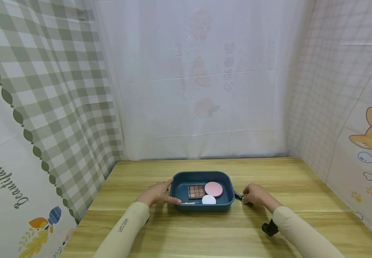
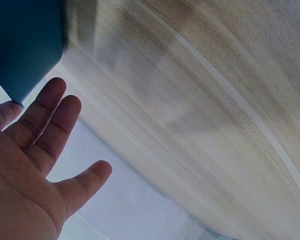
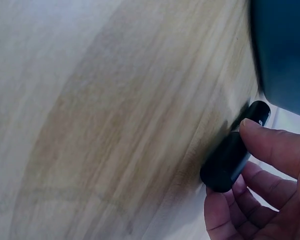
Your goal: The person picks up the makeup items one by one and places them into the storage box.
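Note:
A dark blue rectangular bin (image 1: 202, 208) stands mid-table. Inside it lie an eyeshadow palette (image 1: 196, 191), a pink round disc (image 1: 213, 189), a white round disc (image 1: 209, 200) and a thin brush-like stick (image 1: 189, 203). My left hand (image 1: 158, 194) spreads over the bin's left side; in the left wrist view a fingertip touches its rim and other fingers extend loosely. To the right of the bin, my right hand (image 1: 254, 195) pinches a black cosmetic tube (image 3: 227, 161) between thumb and fingers, low over the tabletop. Its exact kind is unclear.
The wooden table (image 1: 179, 233) carries the bin. A white curtain (image 1: 205, 89) hangs behind it, a green checked cloth (image 1: 60, 79) on the left, and a printed cloth (image 1: 343, 107) on the right. A black device (image 1: 270, 228) sits at my right wrist.

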Demonstrator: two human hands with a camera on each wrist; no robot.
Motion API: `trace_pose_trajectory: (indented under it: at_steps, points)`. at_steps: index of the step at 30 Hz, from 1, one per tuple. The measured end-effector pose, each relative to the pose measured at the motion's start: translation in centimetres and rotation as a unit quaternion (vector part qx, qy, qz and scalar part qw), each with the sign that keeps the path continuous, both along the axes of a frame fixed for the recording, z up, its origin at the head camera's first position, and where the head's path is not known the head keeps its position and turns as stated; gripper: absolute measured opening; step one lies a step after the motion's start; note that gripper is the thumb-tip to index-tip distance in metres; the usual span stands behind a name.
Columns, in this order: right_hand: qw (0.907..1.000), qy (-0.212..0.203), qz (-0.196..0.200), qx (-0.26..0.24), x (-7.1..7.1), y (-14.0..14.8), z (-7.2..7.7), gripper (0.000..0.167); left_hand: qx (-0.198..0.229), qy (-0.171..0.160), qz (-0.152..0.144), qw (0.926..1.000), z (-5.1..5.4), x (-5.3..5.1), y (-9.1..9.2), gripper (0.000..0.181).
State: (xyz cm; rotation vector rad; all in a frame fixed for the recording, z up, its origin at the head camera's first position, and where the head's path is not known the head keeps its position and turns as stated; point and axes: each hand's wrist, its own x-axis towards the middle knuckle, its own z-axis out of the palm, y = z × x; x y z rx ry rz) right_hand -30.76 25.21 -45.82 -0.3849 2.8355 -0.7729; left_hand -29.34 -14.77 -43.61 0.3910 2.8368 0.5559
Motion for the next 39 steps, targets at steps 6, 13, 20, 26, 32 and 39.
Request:
trace_pose_trajectory:
  at_steps: [6, 13, 20, 26, 32, 39]
  points:
    - [0.9999, 0.011, -0.004, 0.007, 0.2, 0.2, 0.1, 0.014, -0.001, -0.003, 0.003, 1.0, 0.1, 0.0, 0.1, 0.107]
    - [0.9996, 0.025, -0.005, 0.007, 0.4, 0.4, 0.2, 0.01, -0.002, -0.002, 0.003, 1.0, 0.1, 0.1, 0.1, 0.107]
    - [0.9997, 0.026, -0.001, -0.001, 0.6, 0.4, 0.6, 0.008, 0.0, -0.002, 0.003, 1.0, 0.1, 0.2, 0.0, 0.108]
    - [0.9994, 0.036, -0.002, -0.001, 0.4, 0.6, 0.6, 0.005, 0.001, -0.003, 0.004, 1.0, 0.1, 0.2, 0.0, 0.108]
    - [0.9992, 0.039, -0.003, -0.007, 0.2, 0.8, 0.6, 0.007, 0.001, 0.0, 0.001, 1.0, 0.1, 0.1, 0.0, 0.108]
    - [0.9994, 0.033, -0.008, -0.01, 0.3, 0.8, 1.5, 0.01, 0.0, -0.001, -0.004, 1.0, 0.1, 0.0, 0.0, 0.108]
